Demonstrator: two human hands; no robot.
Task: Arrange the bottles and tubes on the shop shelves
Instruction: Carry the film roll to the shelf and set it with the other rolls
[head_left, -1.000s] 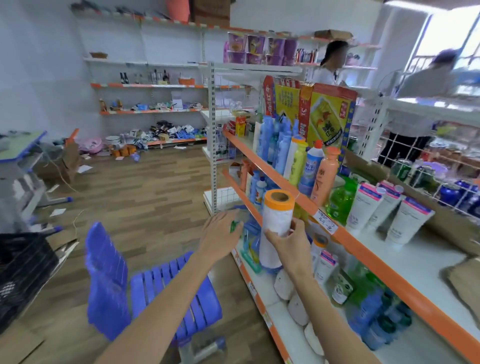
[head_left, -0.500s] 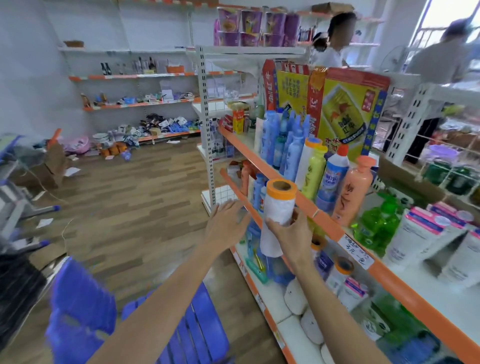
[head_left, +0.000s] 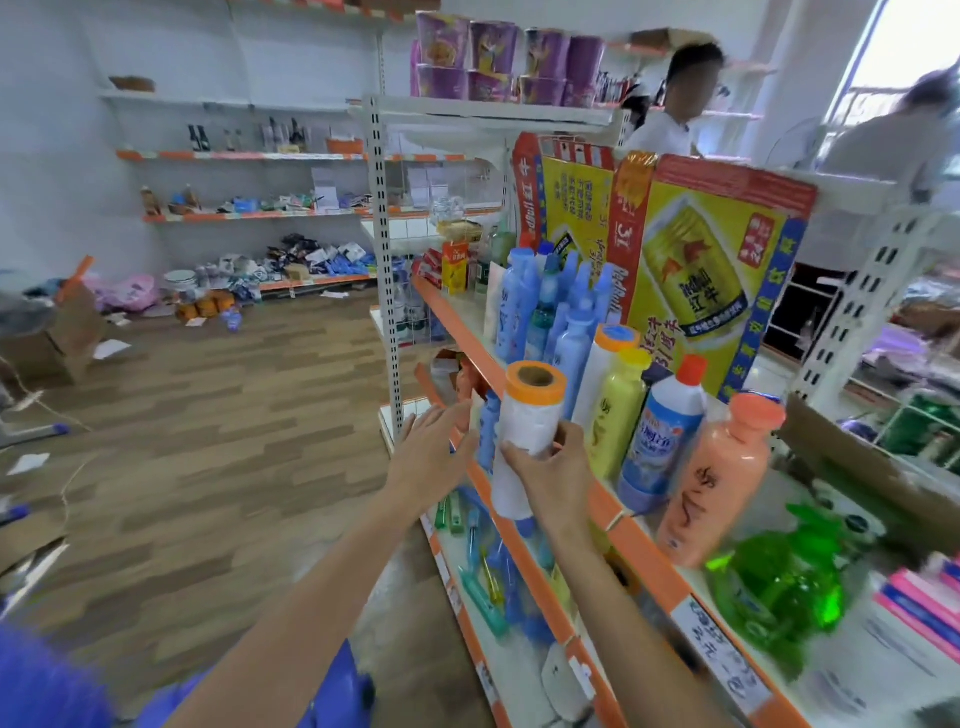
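My right hand (head_left: 553, 473) grips a tall white roll with an orange top rim (head_left: 527, 431), upright, just in front of the orange edge of the middle shelf (head_left: 639, 561). My left hand (head_left: 434, 449) is spread open beside it, fingers apart, reaching toward the shelf edge and holding nothing. Behind the roll on the shelf stand several blue bottles (head_left: 550, 306), a white bottle with an orange cap (head_left: 605, 374), a yellow-green bottle (head_left: 618, 415), a blue-and-white bottle with a red cap (head_left: 662, 436) and a peach bottle (head_left: 719, 478).
A green spray bottle (head_left: 779, 577) and pink-capped tubes (head_left: 919, 597) lie further right on the shelf. Yellow drink cartons (head_left: 706, 270) stand behind the bottles. Lower shelves (head_left: 493, 670) hold toothbrushes and tubes. A blue plastic chair (head_left: 332, 691) stands below my arms. Two people stand beyond the shelving.
My right hand has raised the roll from the lower shelf level up to the middle shelf edge. My left hand has followed upward, and my view has moved closer to the shelf.
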